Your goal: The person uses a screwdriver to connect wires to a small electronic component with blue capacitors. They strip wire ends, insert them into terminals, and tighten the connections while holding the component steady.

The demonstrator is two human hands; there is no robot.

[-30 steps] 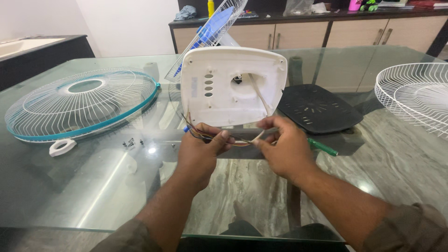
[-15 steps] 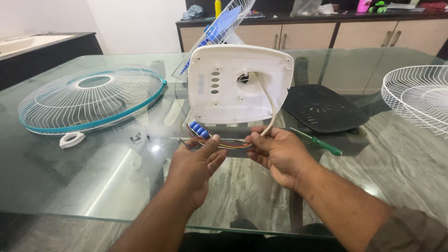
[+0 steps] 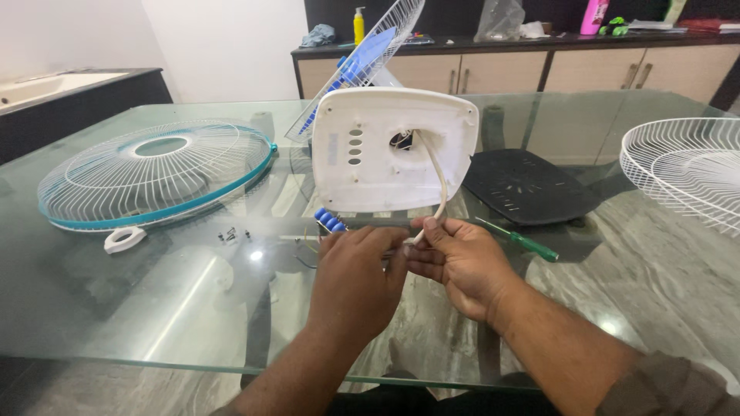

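Note:
A white fan base housing (image 3: 389, 150) stands tilted on the glass table (image 3: 154, 308), underside toward me, with a white cord (image 3: 438, 173) coming out of its middle hole. My right hand (image 3: 462, 266) pinches that cord just below the housing. My left hand (image 3: 358, 285) is closed beside it, fingers against the cord's thin wires; what it grips is hidden by the knuckles. Blue buttons (image 3: 327, 221) show under the housing's lower edge.
A white and teal fan grille (image 3: 154, 173) lies at the left, with a white ring (image 3: 123, 239) and small screws (image 3: 230, 235) near it. A black base plate (image 3: 524, 189) and green screwdriver (image 3: 524, 243) lie right. Another white grille (image 3: 686, 173) sits far right. A cabinet stands behind.
My two hands have come closer together under the housing, the right now gripping the cord near the housing. The view has shifted slightly; the housing stays upright.

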